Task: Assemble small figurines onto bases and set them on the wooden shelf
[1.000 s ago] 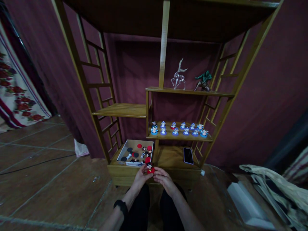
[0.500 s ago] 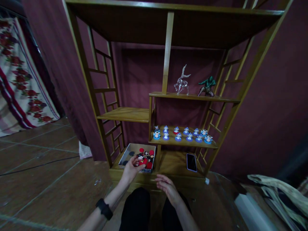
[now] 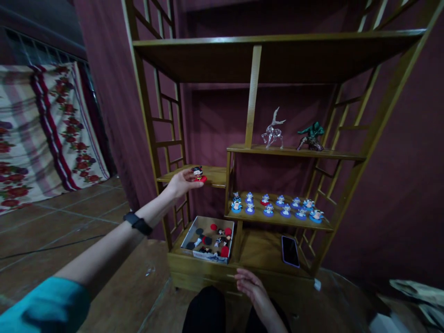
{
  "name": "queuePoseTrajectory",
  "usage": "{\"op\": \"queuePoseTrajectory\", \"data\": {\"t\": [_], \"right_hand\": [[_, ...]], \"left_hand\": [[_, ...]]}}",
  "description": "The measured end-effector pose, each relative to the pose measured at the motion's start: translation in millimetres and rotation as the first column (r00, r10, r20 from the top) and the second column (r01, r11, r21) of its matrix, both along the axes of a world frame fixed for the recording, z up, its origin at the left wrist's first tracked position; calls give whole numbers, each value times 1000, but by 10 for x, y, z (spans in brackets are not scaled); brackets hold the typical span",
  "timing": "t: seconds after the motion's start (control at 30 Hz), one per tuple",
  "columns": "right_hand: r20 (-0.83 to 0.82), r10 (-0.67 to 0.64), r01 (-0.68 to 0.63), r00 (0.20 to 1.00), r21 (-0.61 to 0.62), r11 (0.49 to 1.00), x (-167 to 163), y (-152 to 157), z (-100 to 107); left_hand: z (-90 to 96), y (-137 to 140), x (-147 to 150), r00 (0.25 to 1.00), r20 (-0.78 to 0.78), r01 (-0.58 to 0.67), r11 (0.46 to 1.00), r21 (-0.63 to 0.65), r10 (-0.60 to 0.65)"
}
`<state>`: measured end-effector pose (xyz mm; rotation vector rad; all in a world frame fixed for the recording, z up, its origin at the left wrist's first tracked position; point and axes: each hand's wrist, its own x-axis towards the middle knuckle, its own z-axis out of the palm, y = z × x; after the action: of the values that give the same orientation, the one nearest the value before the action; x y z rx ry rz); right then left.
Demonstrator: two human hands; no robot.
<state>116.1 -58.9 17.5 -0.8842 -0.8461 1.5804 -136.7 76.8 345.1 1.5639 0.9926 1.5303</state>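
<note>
A small black-haired figurine on a red round base [image 3: 198, 174] is gripped between the thumb and fingers of my left hand [image 3: 181, 183]. That hand is raised in front of the left middle shelf [image 3: 217, 175]; whether the base touches the wood I cannot tell. Below it stands an open cardboard box [image 3: 190, 234] with several figurines on red and dark bases lying in it. My right hand [image 3: 252, 287] hovers over my knees, fingers stretched and holding nothing, before the lower front of the wooden shelf unit [image 3: 194, 273].
Several small white and blue figurines [image 3: 268, 209] stand in two rows on the right-hand shelf. Above them are a clear deer figure [image 3: 273, 134] and a green crouching figure [image 3: 312, 136]. A phone [image 3: 290, 251] lies on the bottom board. A floral cloth [image 3: 69, 138] hangs at left.
My left hand has lifted the red-based figurine out of the box and carried it up to the left middle shelf. The view has tilted upward; my right hand stays low and open.
</note>
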Motion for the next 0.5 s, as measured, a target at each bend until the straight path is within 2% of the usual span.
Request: {"op": "queuePoseTrajectory", "data": {"t": [0.1,0.2,0.33,0.5], "right_hand": [[-23,0,1,1000,40,999,-5,-39,64],[-25,-6,7,1000,36,999,-14,-71,142],[-12,-22,22,1000,-8,1000,-34,-62,177],[-14,-25,25,1000,24,999,-37,-8,88]], "left_hand": [[159,298,19,1000,-14,16,998,-68,-17],[232,559,121,1000,-3,-14,996,-89,13],[230,852,322,999,-32,25,992,-122,-29],[155,1149,553,996,-75,40,976,-216,-57]]}}
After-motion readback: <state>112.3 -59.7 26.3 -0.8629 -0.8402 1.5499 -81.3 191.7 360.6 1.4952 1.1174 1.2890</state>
